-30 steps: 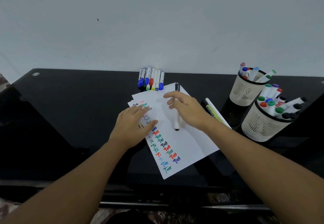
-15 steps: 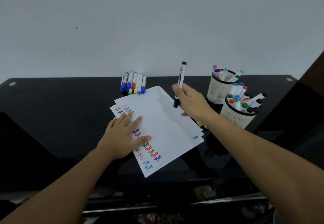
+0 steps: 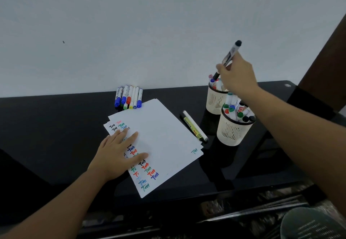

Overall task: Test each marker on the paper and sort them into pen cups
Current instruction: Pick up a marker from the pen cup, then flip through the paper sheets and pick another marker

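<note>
My right hand (image 3: 237, 75) holds a black marker (image 3: 231, 53) tilted, its lower end just above the far pen cup (image 3: 215, 100), which holds several markers. A nearer pen cup (image 3: 232, 132) is full of capped markers. My left hand (image 3: 119, 152) lies flat, fingers spread, on a stack of white paper sheets (image 3: 161, 135) marked with coloured test words. A row of several capped markers (image 3: 129, 97) lies beyond the paper. A white and yellow marker (image 3: 194, 126) lies to the right of the sheets.
Everything sits on a glossy black table (image 3: 56, 126) against a pale wall. A dark brown post (image 3: 325, 60) stands at the right edge. A grey mesh bin (image 3: 312, 223) shows at the bottom right, below the table's front edge.
My right hand picked the black marker up off the paper and carried it right and up to the far cup. My left hand stayed on the sheets.
</note>
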`<action>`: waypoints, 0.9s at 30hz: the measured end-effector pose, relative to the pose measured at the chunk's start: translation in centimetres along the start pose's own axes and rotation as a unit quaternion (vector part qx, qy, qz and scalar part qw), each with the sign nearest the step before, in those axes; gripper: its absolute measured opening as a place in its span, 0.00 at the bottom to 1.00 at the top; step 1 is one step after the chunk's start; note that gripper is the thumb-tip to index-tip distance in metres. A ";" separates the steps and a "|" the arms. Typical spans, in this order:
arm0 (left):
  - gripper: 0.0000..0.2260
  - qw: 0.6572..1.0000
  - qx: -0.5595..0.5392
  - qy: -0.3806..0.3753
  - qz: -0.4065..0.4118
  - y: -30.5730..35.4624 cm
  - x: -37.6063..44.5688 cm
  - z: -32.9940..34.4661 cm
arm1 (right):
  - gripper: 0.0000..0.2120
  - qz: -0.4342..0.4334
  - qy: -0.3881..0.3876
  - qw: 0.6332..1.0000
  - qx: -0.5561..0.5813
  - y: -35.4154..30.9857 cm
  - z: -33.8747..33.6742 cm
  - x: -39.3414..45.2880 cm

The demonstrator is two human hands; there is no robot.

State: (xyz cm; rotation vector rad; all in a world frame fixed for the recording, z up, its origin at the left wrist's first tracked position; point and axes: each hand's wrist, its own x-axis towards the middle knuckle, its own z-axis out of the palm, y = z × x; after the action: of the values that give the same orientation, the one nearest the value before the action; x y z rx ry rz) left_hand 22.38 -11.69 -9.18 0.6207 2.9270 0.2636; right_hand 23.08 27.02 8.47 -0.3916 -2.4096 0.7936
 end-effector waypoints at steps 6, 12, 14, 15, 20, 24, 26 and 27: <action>0.46 1.000 0.003 -0.001 -0.002 0.2 0.1 -0.1 | 0.18 0.051 0.011 0.999 -0.018 2.7 -1.3 1.3; 0.47 1.000 0.002 -0.003 -0.002 0.3 0.0 -0.2 | 0.17 0.070 -0.018 0.997 -0.040 3.5 -1.1 1.3; 0.47 1.000 0.002 -0.004 -0.002 0.3 0.0 -0.4 | 0.15 0.075 -0.049 0.994 -0.059 3.8 -1.0 1.4; 0.47 1.000 0.000 -0.003 -0.002 0.4 0.0 -0.4 | 0.15 0.075 -0.063 0.993 -0.068 4.0 -0.9 1.4; 0.47 1.000 -0.013 0.001 0.000 0.4 0.0 -0.4 | 0.14 0.072 -0.077 0.992 -0.066 4.4 -0.5 1.1; 0.47 1.000 -0.014 -0.001 -0.003 0.2 0.0 -0.3 | 0.13 0.063 -0.082 0.993 -0.063 4.3 -0.4 1.1; 0.47 1.000 -0.010 -0.005 -0.001 0.3 0.0 -0.4 | 0.13 0.064 -0.085 0.993 -0.059 4.2 -0.4 1.1; 0.48 1.000 -0.011 -0.005 0.000 0.3 0.0 -0.4 | 0.13 0.065 -0.084 0.993 -0.057 4.1 -0.4 1.1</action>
State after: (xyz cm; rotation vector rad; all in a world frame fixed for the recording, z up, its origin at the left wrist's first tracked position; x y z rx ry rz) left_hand 22.44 -11.45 -8.74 0.6164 2.9099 0.2920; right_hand 22.83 30.87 6.68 -0.5513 -2.6158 0.7734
